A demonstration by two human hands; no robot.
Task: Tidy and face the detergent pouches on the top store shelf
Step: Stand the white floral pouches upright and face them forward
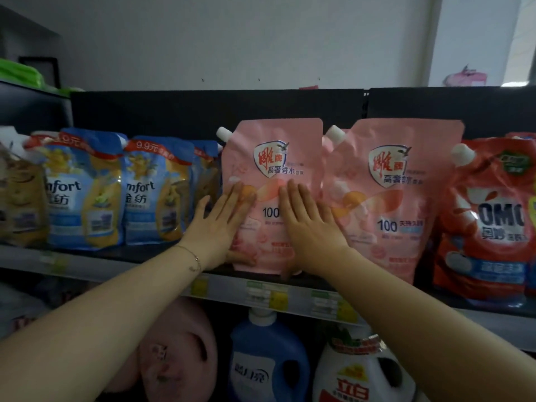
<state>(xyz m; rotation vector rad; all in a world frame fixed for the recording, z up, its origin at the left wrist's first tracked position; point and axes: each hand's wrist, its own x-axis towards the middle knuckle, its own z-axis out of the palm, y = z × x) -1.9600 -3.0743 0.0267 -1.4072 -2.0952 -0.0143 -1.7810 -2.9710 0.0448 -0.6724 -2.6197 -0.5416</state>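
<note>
Hands, left (pixel 224 224) and right (pixel 307 224), press flat with straight fingers on the upright pink pouch (pixel 275 158).

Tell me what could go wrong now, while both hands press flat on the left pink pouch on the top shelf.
1. The left pink pouch stands close to the shelf edge. If the left hand and right hand let go unevenly, it might tip forward and fall.
2. It sits tight beside the right pink pouch, so a sideways push could turn that one off its facing.
</note>
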